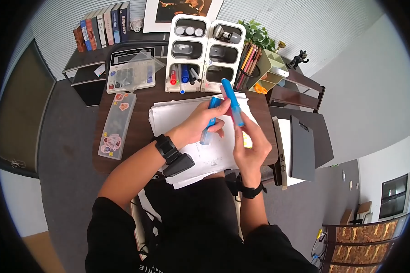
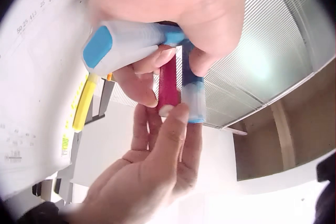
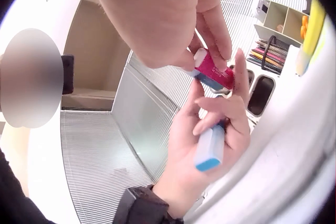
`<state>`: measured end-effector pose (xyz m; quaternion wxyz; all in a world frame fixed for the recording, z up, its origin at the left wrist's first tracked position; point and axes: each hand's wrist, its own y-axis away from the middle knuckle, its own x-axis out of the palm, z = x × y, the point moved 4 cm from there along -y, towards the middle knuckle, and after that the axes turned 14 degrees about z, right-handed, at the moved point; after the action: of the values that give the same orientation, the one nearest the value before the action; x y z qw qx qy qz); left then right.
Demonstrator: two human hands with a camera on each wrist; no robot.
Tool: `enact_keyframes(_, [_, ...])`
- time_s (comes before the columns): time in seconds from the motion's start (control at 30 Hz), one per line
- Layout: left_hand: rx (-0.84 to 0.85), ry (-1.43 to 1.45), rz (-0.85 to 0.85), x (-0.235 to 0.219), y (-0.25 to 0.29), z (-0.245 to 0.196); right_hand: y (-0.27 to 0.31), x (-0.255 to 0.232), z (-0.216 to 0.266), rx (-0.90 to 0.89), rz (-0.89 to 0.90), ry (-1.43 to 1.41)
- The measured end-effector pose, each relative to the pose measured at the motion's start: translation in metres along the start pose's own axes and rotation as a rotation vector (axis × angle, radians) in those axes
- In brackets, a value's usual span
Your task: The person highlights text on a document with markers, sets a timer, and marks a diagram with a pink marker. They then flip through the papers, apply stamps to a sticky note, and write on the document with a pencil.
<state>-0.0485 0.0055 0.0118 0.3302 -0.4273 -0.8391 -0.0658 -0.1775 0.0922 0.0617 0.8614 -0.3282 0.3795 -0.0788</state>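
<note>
My left hand (image 1: 192, 124) grips a blue highlighter (image 2: 128, 45) with a translucent end, which slants down over a stack of printed papers (image 1: 173, 154). Opposite it, my right hand (image 1: 254, 148) pinches a second blue highlighter (image 1: 231, 98) and a pink highlighter (image 2: 168, 85) side by side by their lower ends. The left fingertips overlap the upper part of this pair in the left wrist view. A yellow highlighter (image 2: 84, 106) lies on the papers, mostly behind the right hand in the head view.
A white organizer (image 1: 196, 88) with pens stands at the desk's back, beside a pencil holder (image 1: 249, 68). On the left are a sticker-covered case (image 1: 116, 123) and a calculator (image 1: 146, 81) under a clear bag. A dark binder (image 1: 301, 150) lies to the right.
</note>
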Motion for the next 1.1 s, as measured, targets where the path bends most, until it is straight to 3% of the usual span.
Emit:
enact_keyframes(0.13, [0.029, -0.019, 0.051, 0.004, 0.002, -0.006, 0.011, 0.009, -0.005, -0.078, 0.036, 0.035])
enact_keyframes(0.27, [0.009, -0.215, -0.045, 0.0, 0.003, -0.005, 0.014, 0.004, -0.003, 0.025, 0.012, -0.041])
enact_keyframes(0.33, [0.101, -0.316, -0.111, 0.001, 0.001, -0.008, 0.017, 0.006, -0.012, 0.088, -0.046, -0.132])
enact_keyframes(0.5, [0.087, -0.237, 0.041, 0.003, -0.003, -0.003, 0.016, 0.002, -0.022, 0.151, -0.191, -0.207])
enact_keyframes(0.6, [0.052, -0.116, -0.025, 0.017, 0.001, -0.008, 0.015, 0.005, -0.021, 0.126, -0.153, -0.197])
enact_keyframes(0.7, [0.046, -0.261, 0.117, 0.009, -0.001, 0.003, 0.013, 0.013, -0.013, 0.082, -0.036, -0.19])
enact_keyframes(0.87, [0.005, -0.217, 0.019, 0.018, 0.005, -0.012, 0.016, 0.005, -0.013, 0.014, 0.082, -0.106])
enact_keyframes(0.97, [-0.035, -0.268, 0.076, 0.014, 0.005, -0.008, 0.018, -0.003, -0.025, 0.194, 0.032, -0.395])
enact_keyframes(1.1, [-0.108, -0.442, 0.098, 0.015, 0.007, -0.009, 0.012, -0.01, -0.043, 0.376, 0.048, -1.059])
